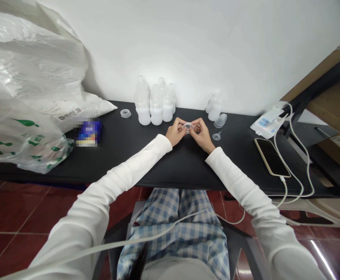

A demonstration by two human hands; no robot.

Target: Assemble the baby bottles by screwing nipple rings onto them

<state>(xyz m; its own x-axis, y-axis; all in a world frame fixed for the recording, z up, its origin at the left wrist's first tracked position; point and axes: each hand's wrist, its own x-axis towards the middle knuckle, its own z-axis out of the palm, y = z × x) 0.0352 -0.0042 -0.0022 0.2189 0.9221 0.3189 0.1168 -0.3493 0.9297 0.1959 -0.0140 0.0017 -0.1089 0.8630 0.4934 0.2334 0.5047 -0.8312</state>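
Observation:
My left hand [175, 133] and my right hand [202, 136] meet over the front half of the black table. Between their closed fingers they pinch a clear bottle collar ring [188, 126] from both sides. Fingers cover part of it, and whether a teat sits inside is too small to tell. Just right of my right hand lies a clear silicone teat [217, 136], with a clear dome cap [220, 120] behind it. White bottle bodies [214, 110] stand farther back by the wall. Several capped baby bottles [156, 107] are grouped behind my left hand, and loose collar rings [125, 113] lie left of them.
Large plastic bags [32, 77] fill the left side of the table [170, 171], beside a blue packet [88, 132]. At the right are a phone [272, 157] on a white cable [301, 147], a white-and-blue package [270, 122] and a dark shelf frame [321, 83].

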